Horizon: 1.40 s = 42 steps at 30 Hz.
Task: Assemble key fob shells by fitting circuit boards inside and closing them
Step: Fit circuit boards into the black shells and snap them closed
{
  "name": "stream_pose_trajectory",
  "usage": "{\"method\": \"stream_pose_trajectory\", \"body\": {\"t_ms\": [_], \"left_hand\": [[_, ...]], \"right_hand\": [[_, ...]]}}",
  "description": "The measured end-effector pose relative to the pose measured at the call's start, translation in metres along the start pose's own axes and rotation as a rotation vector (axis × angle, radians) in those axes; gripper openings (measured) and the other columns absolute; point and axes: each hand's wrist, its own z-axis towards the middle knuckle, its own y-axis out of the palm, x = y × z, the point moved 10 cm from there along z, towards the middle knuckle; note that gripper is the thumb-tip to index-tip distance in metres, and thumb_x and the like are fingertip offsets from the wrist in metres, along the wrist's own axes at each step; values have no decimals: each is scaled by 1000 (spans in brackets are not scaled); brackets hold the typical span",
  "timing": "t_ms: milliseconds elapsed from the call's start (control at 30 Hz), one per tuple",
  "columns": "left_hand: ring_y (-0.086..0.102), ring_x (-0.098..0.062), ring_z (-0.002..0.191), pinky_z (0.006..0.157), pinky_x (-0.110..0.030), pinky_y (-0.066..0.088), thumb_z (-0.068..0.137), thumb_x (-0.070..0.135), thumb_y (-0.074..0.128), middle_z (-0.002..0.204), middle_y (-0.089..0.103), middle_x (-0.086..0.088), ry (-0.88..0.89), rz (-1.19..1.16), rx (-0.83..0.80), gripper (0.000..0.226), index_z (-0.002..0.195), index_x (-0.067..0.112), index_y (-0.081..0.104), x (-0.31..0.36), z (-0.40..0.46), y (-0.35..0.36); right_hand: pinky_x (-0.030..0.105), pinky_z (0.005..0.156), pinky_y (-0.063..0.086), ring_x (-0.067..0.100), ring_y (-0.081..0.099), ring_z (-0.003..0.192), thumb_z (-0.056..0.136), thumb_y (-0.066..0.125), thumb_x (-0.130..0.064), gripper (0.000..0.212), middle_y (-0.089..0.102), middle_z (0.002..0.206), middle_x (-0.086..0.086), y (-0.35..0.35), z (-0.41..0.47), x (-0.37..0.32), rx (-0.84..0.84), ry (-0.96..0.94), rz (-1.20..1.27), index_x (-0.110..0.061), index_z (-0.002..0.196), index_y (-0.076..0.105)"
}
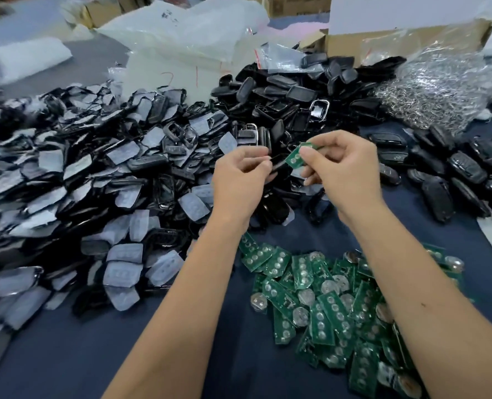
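Above the table's middle, a green rectangular circuit board [296,157] is pinched by the right hand [342,165]; a black plastic shell half [278,165] is gripped by the left hand [239,175]. Misalignment risked if tilted.

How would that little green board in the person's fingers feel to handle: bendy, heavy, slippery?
Probably stiff: the green circuit board stays flat though the right hand pinches only one end. Likely light, since fingertips alone carry it. Being thin and flat, it should slide, not roll, like the flat-lying boards in the pile.
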Motion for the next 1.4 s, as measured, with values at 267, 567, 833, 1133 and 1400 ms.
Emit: {"method": "stream_pose_trajectory", "body": {"t_ms": [267, 567, 833, 1133, 1400], "left_hand": [[78, -20, 76, 77, -30, 64, 85, -5, 79, 92, 76, -12, -45, -20, -52, 18, 93, 11, 75, -5, -7, 4], [76, -22, 77, 74, -28, 62, 87, -8, 75, 92, 73, -21, -121, -128, -126, 11, 91, 2, 75, -9, -11, 14], [76, -26, 94, 77, -28, 62, 97, -3, 66, 109, 75, -24, -189, -253, -132, 12, 102, -2, 77, -13, -11, 14], [74, -33, 101, 75, -30, 63, 97, -2, 66, 107, 74, -24, -181, -231, -98, 14, 97, 3, 79, -14, -12, 14], [72, -9, 80, 75, -27, 62, 97, 2, 68, 94, 73, -9, -132, -200, -26, 17, 92, 11, 80, -14, -13, 14]], "right_hand": [[31, 52, 59, 22, 73, 56, 87, 85, -21, 16, 77, 72, 8, 2, -7, 7, 9, 5, 58, -15, 98, 76], [29, 46, 56, 21, 70, 51, 87, 85, -16, 14, 77, 74, 8, 3, -10, 1, 1, -31, 43, -13, 94, 73], [29, 48, 56, 22, 69, 53, 85, 87, -18, 16, 75, 74, 13, 6, -10, 5, -25, -39, 73, -14, 94, 75], [35, 49, 58, 21, 70, 55, 87, 85, -15, 11, 70, 70, 2, 9, -13, 2, -30, -61, -88, -16, 93, 76], [43, 48, 60, 21, 70, 54, 91, 79, -12, 9, 71, 77, 4, 9, -17, -5, 5, -91, -116, -14, 95, 71]]}}
